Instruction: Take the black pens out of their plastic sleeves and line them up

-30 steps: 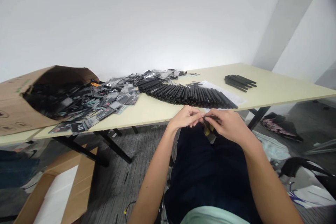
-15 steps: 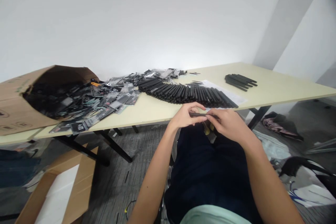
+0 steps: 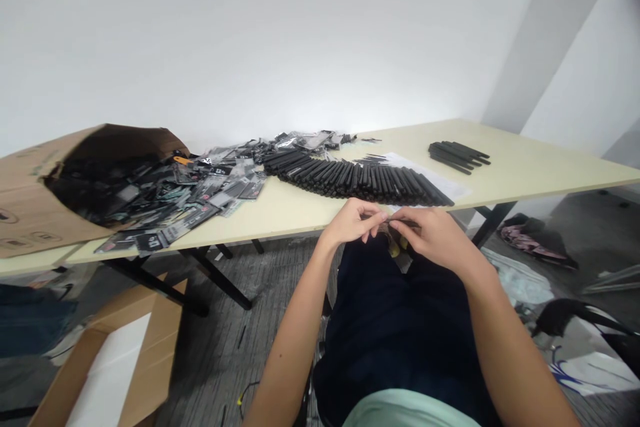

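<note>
Hands have closed in: right hand (image 3: 434, 235) grip pinches a thin black rod (image 3: 404, 222); left hand (image 3: 350, 227) grip half-curled at its end, hold unclear. Row of black rods (image 3: 360, 183) lies at 12 o'clock on the bench (image 3: 505, 163).

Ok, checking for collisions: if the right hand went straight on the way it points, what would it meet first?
Most likely the left hand, just past the thin black stick the right hand holds; depth is unclear.
</note>
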### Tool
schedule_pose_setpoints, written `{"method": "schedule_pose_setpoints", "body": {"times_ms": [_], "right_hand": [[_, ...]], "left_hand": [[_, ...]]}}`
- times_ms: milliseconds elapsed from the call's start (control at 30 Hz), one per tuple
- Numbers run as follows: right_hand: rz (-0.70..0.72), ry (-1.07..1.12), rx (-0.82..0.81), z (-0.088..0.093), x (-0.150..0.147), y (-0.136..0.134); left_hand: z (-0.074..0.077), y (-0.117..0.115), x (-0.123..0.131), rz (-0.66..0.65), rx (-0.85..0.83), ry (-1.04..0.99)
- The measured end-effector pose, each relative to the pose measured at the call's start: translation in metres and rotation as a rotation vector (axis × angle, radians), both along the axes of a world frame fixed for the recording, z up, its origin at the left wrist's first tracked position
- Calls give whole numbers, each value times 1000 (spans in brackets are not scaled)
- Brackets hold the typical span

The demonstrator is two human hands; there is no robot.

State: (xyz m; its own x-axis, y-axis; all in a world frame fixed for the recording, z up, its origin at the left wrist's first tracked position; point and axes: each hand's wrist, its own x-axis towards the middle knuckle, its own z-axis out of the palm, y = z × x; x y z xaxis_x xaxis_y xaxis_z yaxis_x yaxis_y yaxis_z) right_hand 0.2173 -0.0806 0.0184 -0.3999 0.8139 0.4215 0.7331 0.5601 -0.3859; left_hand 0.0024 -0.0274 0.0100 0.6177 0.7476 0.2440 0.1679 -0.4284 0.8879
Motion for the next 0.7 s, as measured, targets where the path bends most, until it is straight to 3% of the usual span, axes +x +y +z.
{"method": "schedule_pose_setpoints", "body": {"times_ms": [433, 700], "right_hand": [[-10, 18, -1, -2, 2, 1], [44, 39, -26, 0, 0, -1]], "left_hand": [[-2, 1, 0, -52, -51, -118], [-1, 3, -2, -79, -20, -31]]}}
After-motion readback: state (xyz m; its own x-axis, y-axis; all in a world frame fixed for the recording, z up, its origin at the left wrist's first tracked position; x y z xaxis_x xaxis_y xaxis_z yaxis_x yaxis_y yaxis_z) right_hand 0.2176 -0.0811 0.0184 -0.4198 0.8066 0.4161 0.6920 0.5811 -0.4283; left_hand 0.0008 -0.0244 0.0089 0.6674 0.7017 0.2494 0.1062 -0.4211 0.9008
